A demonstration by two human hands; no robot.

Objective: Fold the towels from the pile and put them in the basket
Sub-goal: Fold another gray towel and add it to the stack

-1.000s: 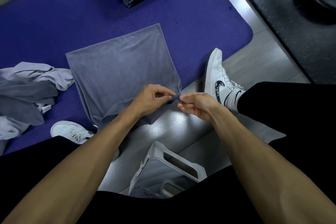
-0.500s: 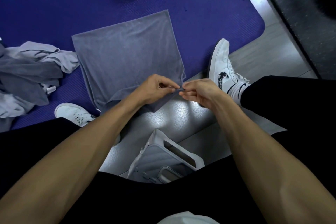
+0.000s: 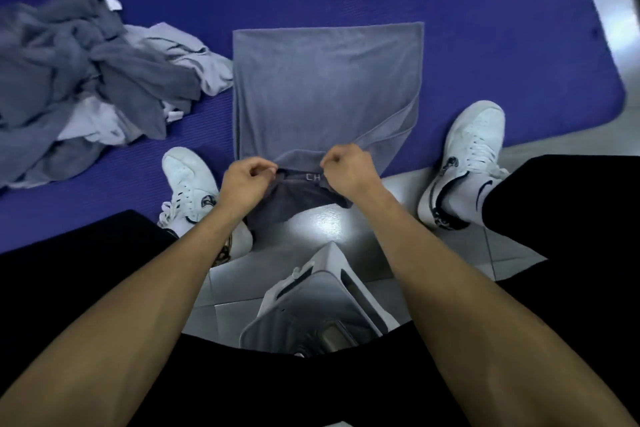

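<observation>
Both forearms are bare to the near edge of the view, with no sleeves, watch or rings showing. The left hand [image 3: 247, 180] and right hand [image 3: 349, 168] are ungloved. Black trousers [image 3: 568, 225] cover both legs. White lace-up low-top sneakers with black side logos [image 3: 467, 156] and white socks complete the outfit.

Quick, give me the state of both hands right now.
Left hand: closed, pinching the near edge of the grey towel.
Right hand: closed, pinching the same edge of that towel.
</observation>
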